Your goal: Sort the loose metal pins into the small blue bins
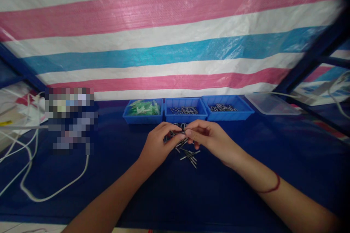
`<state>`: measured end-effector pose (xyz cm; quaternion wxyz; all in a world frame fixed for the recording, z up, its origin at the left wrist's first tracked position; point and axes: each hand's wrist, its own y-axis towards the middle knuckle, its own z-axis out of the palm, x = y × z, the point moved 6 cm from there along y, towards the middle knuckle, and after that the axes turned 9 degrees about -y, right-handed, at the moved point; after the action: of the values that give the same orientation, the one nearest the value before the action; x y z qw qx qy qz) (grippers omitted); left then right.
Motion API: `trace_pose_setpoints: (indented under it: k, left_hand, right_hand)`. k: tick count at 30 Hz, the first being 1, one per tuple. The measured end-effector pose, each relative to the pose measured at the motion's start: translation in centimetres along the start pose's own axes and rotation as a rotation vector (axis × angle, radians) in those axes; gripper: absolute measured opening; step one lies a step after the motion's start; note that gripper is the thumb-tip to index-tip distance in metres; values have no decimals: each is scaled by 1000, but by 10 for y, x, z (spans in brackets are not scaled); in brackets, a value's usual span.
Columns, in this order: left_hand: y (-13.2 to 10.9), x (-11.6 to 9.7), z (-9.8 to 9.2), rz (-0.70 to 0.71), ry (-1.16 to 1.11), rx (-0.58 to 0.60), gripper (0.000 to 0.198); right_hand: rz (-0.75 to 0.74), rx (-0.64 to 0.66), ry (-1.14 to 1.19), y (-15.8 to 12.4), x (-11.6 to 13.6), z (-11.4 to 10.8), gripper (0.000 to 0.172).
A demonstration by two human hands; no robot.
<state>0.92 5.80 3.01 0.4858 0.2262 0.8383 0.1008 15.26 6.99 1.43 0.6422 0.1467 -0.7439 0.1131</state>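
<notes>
My left hand (161, 139) and my right hand (206, 136) meet at the fingertips over a pile of thin metal pins (190, 156) with dark middles and silvery ends. Both hands are closed in a pinch around something small and dark between them, too small to make out. Part of the pile lies hidden beneath my fingers. Just behind stand three blue bins: the left bin (143, 119) holds green and white pieces (144, 107), the middle bin (186, 118) holds metal pins (184, 110), and the right bin (231, 115) holds short metal pieces (222, 107).
A clear plastic lid (269, 104) lies right of the bins on the dark blue table (207, 196). White cables (54, 198) loop across the left side, beside a blurred-out patch. A striped plastic sheet (164, 54) hangs behind, with blue frame posts at both sides.
</notes>
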Motion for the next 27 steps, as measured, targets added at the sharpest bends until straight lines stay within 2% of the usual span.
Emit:
trace_pose_setpoints:
  k: [6,9,19,27]
  left_hand:
    - [-3,10,-1,-151,-356,-124,21]
    - [-3,12,0,-197,-463,-143,22]
    - [0,7,-3,-200,-556,-119,11]
    - [1,6,-3,-194,-504,-97,13]
  right_hand:
    - [40,-30,222,-3,-11,13,24]
    - [43,-29,291,-3,-13,14,22]
    - [60,32,311,-5,-9,19,18]
    - [76,39,191,-4,-10,19,20]
